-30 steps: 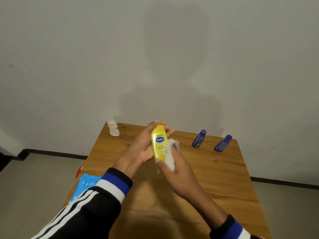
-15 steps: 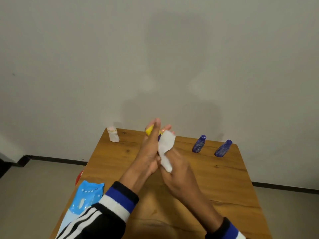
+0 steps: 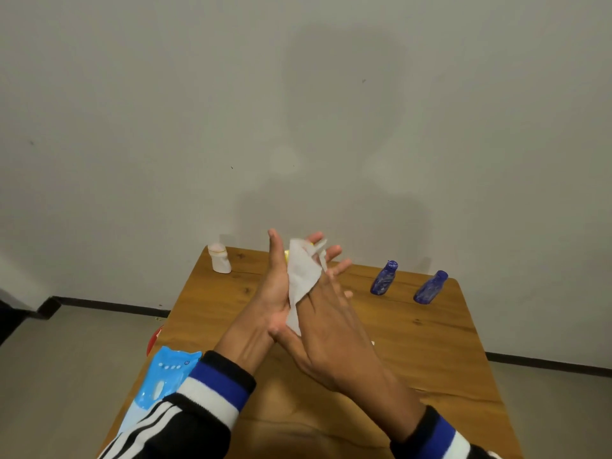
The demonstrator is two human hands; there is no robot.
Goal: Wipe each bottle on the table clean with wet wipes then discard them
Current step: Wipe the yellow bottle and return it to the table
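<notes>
Your left hand [image 3: 276, 293] and right hand [image 3: 331, 329] pressed a white wipe [image 3: 303, 279] between straight fingers, hiding the yellow bottle [image 3: 286, 254]. Two blue bottles [image 3: 383, 278] stood far right on the surface [image 3: 430, 342], a white bottle [image 3: 220, 259] far left.

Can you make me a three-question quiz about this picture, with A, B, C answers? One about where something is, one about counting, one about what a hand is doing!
1. Where is the white bottle?
A. far left corner of the table
B. on the floor
C. between the blue ones

2. How many dark blue bottles stand on the table?
A. one
B. two
C. four

3. What does the right hand do with the wet wipe?
A. drops it
B. presses it against the left hand
C. nothing

Answers: 1 A, it stands by the wall. 2 B, one and another at far right. 3 B, the wipe sits between both hands.
</notes>
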